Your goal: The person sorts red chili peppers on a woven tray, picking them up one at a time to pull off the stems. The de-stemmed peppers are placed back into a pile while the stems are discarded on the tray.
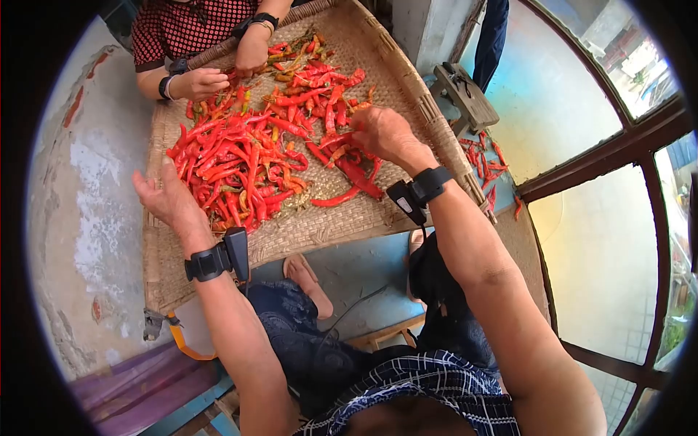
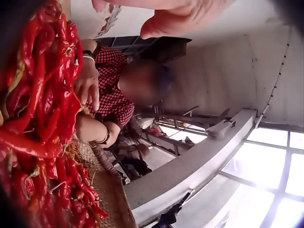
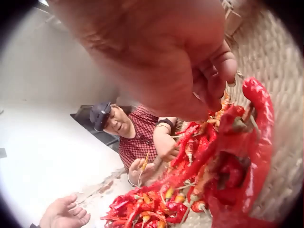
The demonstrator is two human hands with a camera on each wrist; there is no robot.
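A big woven tray [image 1: 342, 218] carries a heap of red chillies [image 1: 240, 156], which fills the left side of the left wrist view [image 2: 42, 114]. My left hand [image 1: 163, 190] hovers at the heap's left edge, fingers relaxed and spread, holding nothing; its fingers [image 2: 166, 16] show at the top of the left wrist view. My right hand [image 1: 374, 129] reaches into the chillies on the right of the tray. Its fingers [image 3: 216, 78] curl down and pinch a small chilli [image 3: 223, 102]. A large red chilli [image 3: 259, 137] lies just below the right hand.
A person in a red dotted top [image 1: 193, 29] sits across the tray with both hands [image 1: 200, 83] in the chillies. A small wooden stool [image 1: 465, 94] and loose chillies on the floor [image 1: 483, 160] lie to the right. My sandalled foot [image 1: 309, 280] is under the tray's near edge.
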